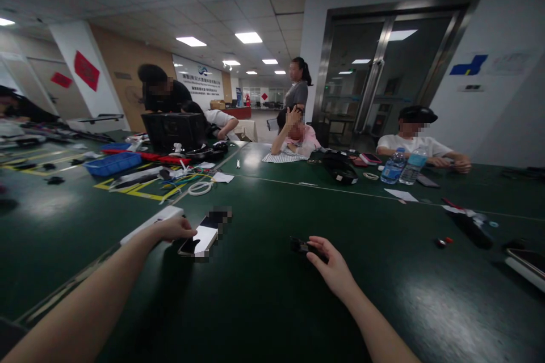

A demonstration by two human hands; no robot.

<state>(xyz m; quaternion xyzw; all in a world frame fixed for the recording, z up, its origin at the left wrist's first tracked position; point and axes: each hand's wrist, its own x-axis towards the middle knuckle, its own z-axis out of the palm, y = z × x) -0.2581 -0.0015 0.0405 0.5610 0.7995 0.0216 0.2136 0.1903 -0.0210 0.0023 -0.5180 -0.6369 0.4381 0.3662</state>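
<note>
My left hand (174, 229) rests on the dark green table (264, 295), fingers curled, its fingertips touching the edge of a smartphone (200, 240) that lies flat with its screen lit. A white flat box (151, 223) lies just behind that hand. My right hand (331, 264) reaches forward, fingers pinched on a small black object (301, 245) that sits on the table surface.
Several people sit or stand along the far side of the table. Two water bottles (402, 165), a blue tray (112, 163), a black case (174, 131), cables and tools lie at the back. A dark tool (470, 226) and a device (525, 264) lie right.
</note>
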